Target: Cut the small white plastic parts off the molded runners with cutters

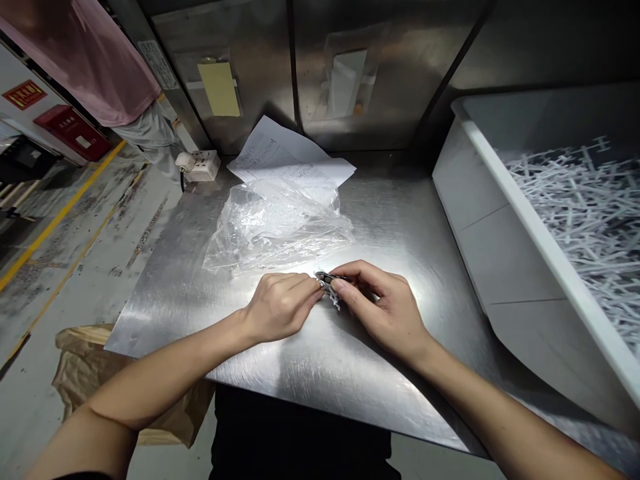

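both hands, left hand (280, 307) and right hand (385, 307), pinch a small plastic part (330, 290) between fingertips just above the tabletop (400, 220); it looks light, stiff and brittle, best gripped at its ends. a plastic bag (275, 223) lies just beyond.

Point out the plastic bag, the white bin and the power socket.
plastic bag (277, 223), head view, middle of the crumpled film.
white bin (505, 267), head view, bare outer side wall.
power socket (200, 164), head view, its top face.
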`<action>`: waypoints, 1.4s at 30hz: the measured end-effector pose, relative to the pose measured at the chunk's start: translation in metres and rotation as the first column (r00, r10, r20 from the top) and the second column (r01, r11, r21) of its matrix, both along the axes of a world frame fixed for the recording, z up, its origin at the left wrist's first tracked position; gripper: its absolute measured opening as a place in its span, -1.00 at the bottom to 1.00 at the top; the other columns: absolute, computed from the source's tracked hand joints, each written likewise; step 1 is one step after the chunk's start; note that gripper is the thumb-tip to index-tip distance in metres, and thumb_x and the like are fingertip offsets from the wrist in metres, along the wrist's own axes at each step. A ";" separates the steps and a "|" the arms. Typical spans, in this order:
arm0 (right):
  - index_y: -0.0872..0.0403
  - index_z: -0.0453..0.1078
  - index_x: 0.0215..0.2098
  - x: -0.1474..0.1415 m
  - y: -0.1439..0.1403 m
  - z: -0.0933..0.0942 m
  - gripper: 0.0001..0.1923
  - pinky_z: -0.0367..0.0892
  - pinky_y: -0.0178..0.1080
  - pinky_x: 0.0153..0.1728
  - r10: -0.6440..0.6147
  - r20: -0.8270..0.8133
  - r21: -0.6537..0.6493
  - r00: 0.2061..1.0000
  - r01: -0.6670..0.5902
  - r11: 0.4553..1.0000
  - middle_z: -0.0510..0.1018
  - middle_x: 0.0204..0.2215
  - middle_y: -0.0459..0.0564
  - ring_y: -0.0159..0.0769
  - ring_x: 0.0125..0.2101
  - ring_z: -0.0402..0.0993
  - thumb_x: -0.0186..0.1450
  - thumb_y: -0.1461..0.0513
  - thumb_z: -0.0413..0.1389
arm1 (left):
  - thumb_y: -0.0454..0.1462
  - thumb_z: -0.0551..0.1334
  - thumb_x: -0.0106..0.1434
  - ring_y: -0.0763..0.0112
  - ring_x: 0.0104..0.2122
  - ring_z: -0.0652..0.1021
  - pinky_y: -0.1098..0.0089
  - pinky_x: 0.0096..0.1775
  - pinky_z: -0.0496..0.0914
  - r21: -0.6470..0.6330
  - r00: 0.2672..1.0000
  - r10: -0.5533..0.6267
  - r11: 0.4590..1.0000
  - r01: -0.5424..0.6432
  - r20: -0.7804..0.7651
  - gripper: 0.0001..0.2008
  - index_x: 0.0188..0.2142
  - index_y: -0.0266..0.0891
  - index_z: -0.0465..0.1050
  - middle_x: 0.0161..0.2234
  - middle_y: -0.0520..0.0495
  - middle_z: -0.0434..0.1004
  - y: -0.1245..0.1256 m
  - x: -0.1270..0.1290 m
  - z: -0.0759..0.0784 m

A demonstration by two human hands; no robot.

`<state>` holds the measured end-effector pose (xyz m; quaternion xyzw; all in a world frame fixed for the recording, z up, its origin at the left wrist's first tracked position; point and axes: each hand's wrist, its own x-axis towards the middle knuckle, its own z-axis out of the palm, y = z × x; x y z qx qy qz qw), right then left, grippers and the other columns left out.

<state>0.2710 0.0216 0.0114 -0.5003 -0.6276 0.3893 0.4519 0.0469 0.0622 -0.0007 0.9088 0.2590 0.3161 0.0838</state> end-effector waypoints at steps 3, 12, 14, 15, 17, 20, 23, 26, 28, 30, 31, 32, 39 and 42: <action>0.02 0.66 -0.14 0.000 -0.001 -0.001 -0.83 0.37 -0.23 -0.42 -0.007 -0.017 -0.026 1.000 0.007 1.000 0.67 -0.42 -0.09 -0.30 -0.45 0.54 0.53 0.11 0.27 | -0.36 0.18 0.63 0.40 -0.46 0.55 0.32 -0.38 0.35 0.030 1.000 0.005 1.000 -0.005 0.007 -0.74 -0.27 -0.23 0.47 -0.43 0.02 0.57 0.000 0.000 0.000; 0.05 0.65 -0.17 -0.006 -0.003 -0.003 -0.81 0.36 -0.24 -0.41 -0.058 -0.052 -0.022 0.997 0.057 0.998 0.67 -0.43 -0.08 -0.30 -0.45 0.51 0.52 0.12 0.27 | -0.28 0.18 0.65 0.40 -0.44 0.59 0.36 -0.39 0.37 -0.066 1.000 0.020 0.998 -0.021 -0.022 -0.74 -0.22 -0.25 0.52 -0.41 0.00 0.59 -0.003 0.001 0.000; 0.05 0.65 -0.17 -0.006 -0.002 -0.003 -0.79 0.37 -0.23 -0.40 -0.068 -0.059 -0.048 0.996 0.065 0.997 0.67 -0.42 -0.06 -0.29 -0.44 0.52 0.52 0.10 0.27 | -0.27 0.19 0.66 0.40 -0.44 0.59 0.36 -0.38 0.37 -0.080 1.000 0.022 0.997 -0.024 -0.022 -0.75 -0.19 -0.25 0.54 -0.40 0.01 0.59 -0.003 0.000 -0.001; 0.05 0.65 -0.17 -0.005 -0.001 -0.003 -0.79 0.37 -0.22 -0.39 -0.073 -0.064 -0.058 0.995 0.069 0.996 0.68 -0.41 -0.06 -0.28 -0.43 0.53 0.51 0.09 0.27 | -0.27 0.19 0.66 0.40 -0.44 0.59 0.37 -0.38 0.37 -0.087 1.000 0.022 0.996 -0.023 -0.015 -0.77 -0.16 -0.25 0.56 -0.40 0.01 0.60 -0.003 0.000 -0.001; 0.05 0.65 -0.18 -0.003 0.001 -0.001 -0.79 0.37 -0.21 -0.38 -0.083 -0.075 -0.069 0.994 0.078 0.995 0.68 -0.40 -0.04 -0.26 -0.42 0.53 0.50 0.08 0.28 | -0.28 0.17 0.66 0.40 -0.44 0.59 0.37 -0.37 0.38 -0.108 1.000 0.017 0.994 -0.017 0.003 -0.78 -0.12 -0.24 0.57 -0.39 0.00 0.61 -0.001 -0.001 -0.001; 0.04 0.65 -0.16 0.001 0.004 0.003 -0.79 0.35 -0.20 -0.40 -0.101 -0.088 -0.068 0.991 0.095 0.993 0.67 -0.40 -0.04 -0.27 -0.44 0.49 0.49 0.08 0.28 | -0.32 0.17 0.64 0.40 -0.45 0.58 0.38 -0.37 0.37 -0.156 0.999 0.024 0.988 -0.020 0.026 -0.76 -0.20 -0.24 0.54 -0.41 -0.01 0.60 0.001 -0.003 -0.001; 0.04 0.64 -0.14 0.005 0.005 0.006 -0.79 0.33 -0.19 -0.42 -0.117 -0.095 -0.050 0.989 0.113 0.992 0.67 -0.38 -0.03 -0.27 -0.44 0.48 0.49 0.08 0.27 | -0.34 0.18 0.63 0.39 -0.42 0.62 0.39 -0.34 0.41 -0.257 0.996 0.057 0.966 -0.039 0.065 -0.73 -0.26 -0.23 0.52 -0.40 -0.02 0.63 0.003 -0.006 0.002; 0.04 0.63 -0.16 0.006 0.005 0.009 -0.80 0.33 -0.19 -0.41 -0.111 -0.094 -0.029 0.989 0.108 0.994 0.67 -0.37 -0.03 -0.26 -0.42 0.51 0.48 0.09 0.28 | -0.32 0.18 0.64 0.38 -0.35 0.68 0.40 -0.30 0.46 -0.354 0.986 0.104 0.934 -0.052 0.130 -0.72 -0.26 -0.21 0.55 -0.35 -0.03 0.69 0.004 -0.007 0.005; 0.05 0.64 -0.18 0.006 0.006 0.010 -0.81 0.33 -0.20 -0.41 -0.097 -0.086 -0.025 0.992 0.095 0.995 0.65 -0.39 -0.04 -0.27 -0.44 0.50 0.47 0.10 0.28 | -0.31 0.18 0.64 0.37 -0.32 0.69 0.40 -0.27 0.48 -0.390 0.978 0.135 0.918 -0.064 0.158 -0.71 -0.26 -0.21 0.56 -0.33 -0.03 0.71 0.004 -0.007 0.007; 0.05 0.64 -0.18 0.006 0.006 0.010 -0.82 0.32 -0.21 -0.43 -0.085 -0.070 -0.030 0.994 0.083 0.996 0.62 -0.43 -0.06 -0.29 -0.46 0.47 0.47 0.11 0.28 | -0.31 0.18 0.65 0.37 -0.31 0.69 0.40 -0.25 0.49 -0.407 0.972 0.158 0.910 -0.075 0.175 -0.71 -0.25 -0.21 0.57 -0.32 -0.03 0.71 0.005 -0.007 0.008; 0.05 0.64 -0.18 0.007 0.007 0.010 -0.82 0.31 -0.21 -0.44 -0.081 -0.058 -0.032 0.995 0.079 0.996 0.61 -0.45 -0.07 -0.30 -0.48 0.46 0.47 0.11 0.28 | -0.31 0.17 0.65 0.37 -0.30 0.69 0.39 -0.24 0.49 -0.409 0.969 0.165 0.909 -0.078 0.183 -0.71 -0.24 -0.20 0.57 -0.32 -0.03 0.71 0.005 -0.007 0.008; 0.04 0.64 -0.19 0.007 0.007 0.010 -0.81 0.30 -0.21 -0.45 -0.078 -0.046 -0.031 0.996 0.076 0.997 0.60 -0.46 -0.08 -0.30 -0.49 0.45 0.47 0.10 0.28 | -0.30 0.17 0.65 0.37 -0.30 0.69 0.39 -0.23 0.50 -0.408 0.967 0.169 0.909 -0.079 0.190 -0.72 -0.24 -0.20 0.57 -0.32 -0.03 0.71 0.005 -0.007 0.008; 0.02 0.65 -0.17 0.009 0.008 0.005 -0.83 0.33 -0.21 -0.43 -0.067 0.039 -0.001 0.997 0.067 0.998 0.62 -0.46 -0.08 -0.28 -0.48 0.48 0.47 0.10 0.29 | -0.30 0.16 0.66 0.37 -0.30 0.68 0.37 -0.22 0.48 -0.392 0.969 0.158 0.917 -0.074 0.188 -0.75 -0.18 -0.20 0.56 -0.31 -0.02 0.70 0.006 -0.008 0.007; 0.01 0.65 -0.16 0.009 0.008 0.005 -0.83 0.34 -0.21 -0.43 -0.048 0.066 -0.006 0.997 0.049 0.999 0.64 -0.45 -0.08 -0.27 -0.48 0.50 0.48 0.10 0.28 | -0.29 0.15 0.67 0.36 -0.30 0.67 0.37 -0.23 0.47 -0.386 0.972 0.156 0.919 -0.078 0.176 -0.74 -0.19 -0.19 0.54 -0.32 -0.03 0.69 0.006 -0.007 0.007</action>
